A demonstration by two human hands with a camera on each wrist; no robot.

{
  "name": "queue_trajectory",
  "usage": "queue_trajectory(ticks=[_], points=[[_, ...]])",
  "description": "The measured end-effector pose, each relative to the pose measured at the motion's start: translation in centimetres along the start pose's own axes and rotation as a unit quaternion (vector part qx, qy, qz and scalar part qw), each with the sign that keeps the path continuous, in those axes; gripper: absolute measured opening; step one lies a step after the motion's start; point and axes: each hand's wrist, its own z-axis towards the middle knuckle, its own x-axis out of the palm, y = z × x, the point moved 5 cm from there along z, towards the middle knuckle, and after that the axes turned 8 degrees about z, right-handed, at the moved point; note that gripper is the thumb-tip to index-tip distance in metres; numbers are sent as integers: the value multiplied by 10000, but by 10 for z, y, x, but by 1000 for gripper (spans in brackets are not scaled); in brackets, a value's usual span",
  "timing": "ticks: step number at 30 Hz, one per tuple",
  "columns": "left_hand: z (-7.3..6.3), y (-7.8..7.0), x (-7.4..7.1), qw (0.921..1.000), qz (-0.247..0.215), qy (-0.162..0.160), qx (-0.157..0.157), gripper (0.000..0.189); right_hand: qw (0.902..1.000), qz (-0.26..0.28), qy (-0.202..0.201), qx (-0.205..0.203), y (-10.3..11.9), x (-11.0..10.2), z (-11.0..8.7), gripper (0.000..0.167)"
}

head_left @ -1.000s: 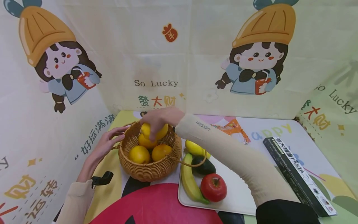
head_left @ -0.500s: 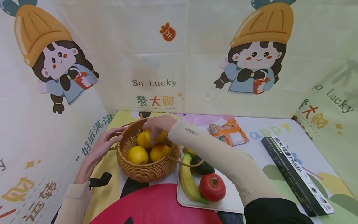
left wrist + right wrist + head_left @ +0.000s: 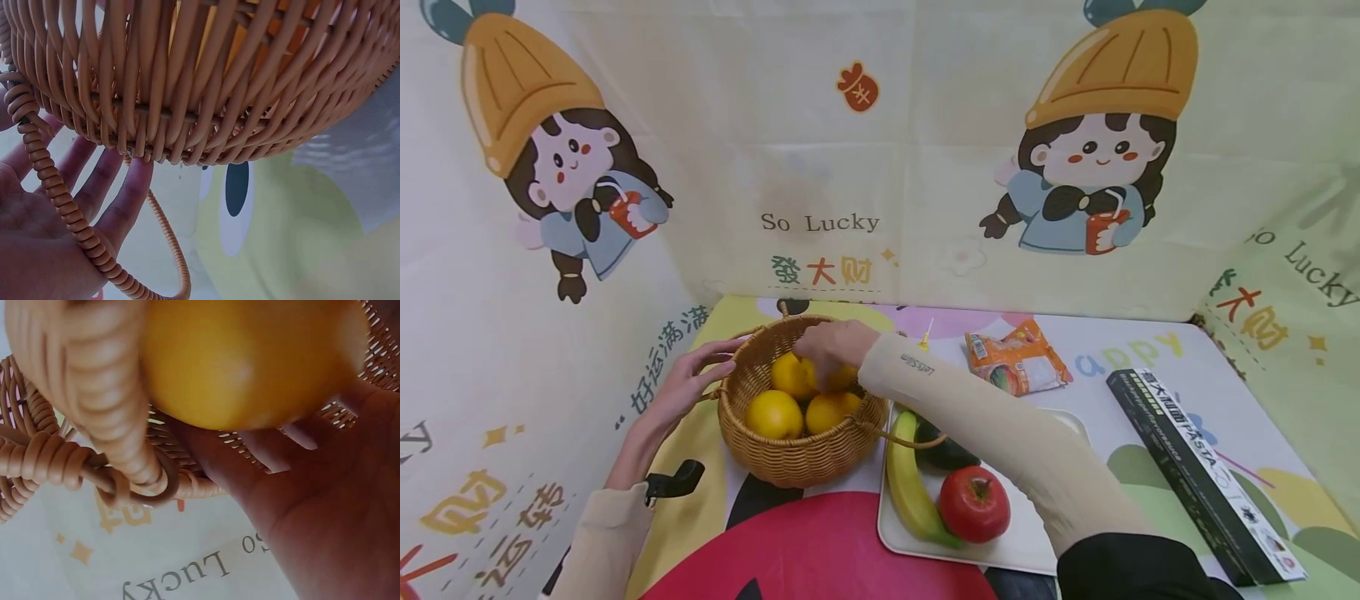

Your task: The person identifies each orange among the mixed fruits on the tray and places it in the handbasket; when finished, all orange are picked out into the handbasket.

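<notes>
A brown wicker basket [image 3: 801,462] holds several round orange-yellow fruits [image 3: 773,414]. My right hand [image 3: 835,350] reaches down inside it, gripping a yellow fruit [image 3: 250,362] near the basket's right side. In the head view that fruit is mostly hidden under the fingers, and I cannot tell its kind. My left hand [image 3: 696,379] rests its fingertips against the basket's left side, fingers extended. In the left wrist view, a coiled basket handle [image 3: 69,212] hangs across the left palm. The other handle [image 3: 917,442] droops over the tray's edge.
On the white tray [image 3: 1030,542] lie a banana [image 3: 910,492], a red apple [image 3: 974,503] and a dark green avocado [image 3: 947,454], partly behind the right sleeve. An orange packet [image 3: 1018,358] lies behind the arm. A long black pasta box [image 3: 1202,475] lies on the right.
My right hand has lowered into the basket with the yellow fruit, then shifted right inside it. Its forearm now covers the yellow fruit on the tray. The left hand stays at the basket.
</notes>
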Motion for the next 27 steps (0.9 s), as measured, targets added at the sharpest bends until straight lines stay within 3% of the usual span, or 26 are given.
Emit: queue_trajectory(ticks=[6,16,27], points=[[0,-2,-1,10000,-18,-40,-24,45,9993,-235,48,-277,5,3,2,32],[1,0,0,9998,-172,42,-60,47,9993,-168,142,-286,7,7,0,44],[0,-1,1,9998,-194,50,9,46,9990,-36,-99,-438,3,-4,-14,54]])
